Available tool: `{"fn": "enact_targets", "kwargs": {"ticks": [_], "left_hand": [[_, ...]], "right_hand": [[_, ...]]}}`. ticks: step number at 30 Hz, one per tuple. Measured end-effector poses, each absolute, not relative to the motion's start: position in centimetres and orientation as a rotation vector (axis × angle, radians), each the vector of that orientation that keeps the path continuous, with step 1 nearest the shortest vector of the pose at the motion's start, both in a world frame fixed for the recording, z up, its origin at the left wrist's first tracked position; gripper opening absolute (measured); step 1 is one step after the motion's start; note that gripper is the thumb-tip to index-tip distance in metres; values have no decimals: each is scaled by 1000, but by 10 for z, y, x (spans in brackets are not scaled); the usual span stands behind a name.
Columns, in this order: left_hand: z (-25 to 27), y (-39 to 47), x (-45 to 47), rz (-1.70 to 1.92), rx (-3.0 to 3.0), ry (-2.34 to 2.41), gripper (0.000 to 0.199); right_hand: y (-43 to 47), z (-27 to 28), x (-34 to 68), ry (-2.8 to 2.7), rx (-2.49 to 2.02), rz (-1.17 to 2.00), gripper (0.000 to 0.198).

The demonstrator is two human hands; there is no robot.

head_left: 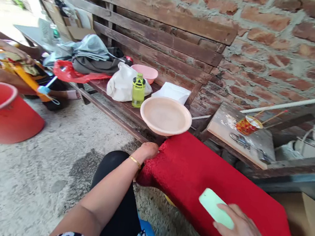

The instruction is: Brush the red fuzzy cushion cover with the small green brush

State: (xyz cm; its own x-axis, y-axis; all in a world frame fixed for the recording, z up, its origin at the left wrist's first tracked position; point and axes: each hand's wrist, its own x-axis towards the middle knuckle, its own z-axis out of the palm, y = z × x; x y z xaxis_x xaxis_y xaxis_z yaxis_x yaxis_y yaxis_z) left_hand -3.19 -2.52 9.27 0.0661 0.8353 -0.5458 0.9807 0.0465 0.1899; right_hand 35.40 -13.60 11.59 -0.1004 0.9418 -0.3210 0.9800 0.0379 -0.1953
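Observation:
A red cloth [197, 169] lies spread along a low narrow surface before me, one end hanging down. At its far left end, my left hand [149, 150] is closed on the cloth's edge, its fingertips hidden. My right hand [237, 227] grips a pale green oblong block [215, 207] with rounded corners over the near side of the cloth. Its underside is hidden, so I cannot tell whether it is a brush or a soap bar. Just beyond my left hand, a beige basin [165, 117] holding cloudy liquid sits on the bench.
A yellow-green bottle [138, 92], a white bag [120, 82] and a pink basin [148, 72] stand on the wooden bench. A red bucket [23, 119] is at left, near another person's hand [16, 53]. At right, a board [218, 118] bears a red patterned cup [247, 126].

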Motion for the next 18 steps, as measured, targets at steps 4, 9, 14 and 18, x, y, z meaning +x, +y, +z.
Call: {"fn": "enact_targets", "kwargs": {"ticks": [4, 9, 14, 18], "left_hand": [[90, -25, -36, -332, 1815, 1791, 42], [85, -23, -39, -332, 1803, 1785, 42], [76, -21, -41, -257, 1816, 1762, 43], [62, -17, -44, -158, 1808, 1746, 41]], "right_hand": [[-104, 121, 213, 2463, 1685, -585, 44], [-91, 104, 152, 2568, 1547, -499, 37], [-114, 101, 208, 2439, 1620, -572, 44], [-149, 105, 295, 2216, 1849, -600, 48]]}}
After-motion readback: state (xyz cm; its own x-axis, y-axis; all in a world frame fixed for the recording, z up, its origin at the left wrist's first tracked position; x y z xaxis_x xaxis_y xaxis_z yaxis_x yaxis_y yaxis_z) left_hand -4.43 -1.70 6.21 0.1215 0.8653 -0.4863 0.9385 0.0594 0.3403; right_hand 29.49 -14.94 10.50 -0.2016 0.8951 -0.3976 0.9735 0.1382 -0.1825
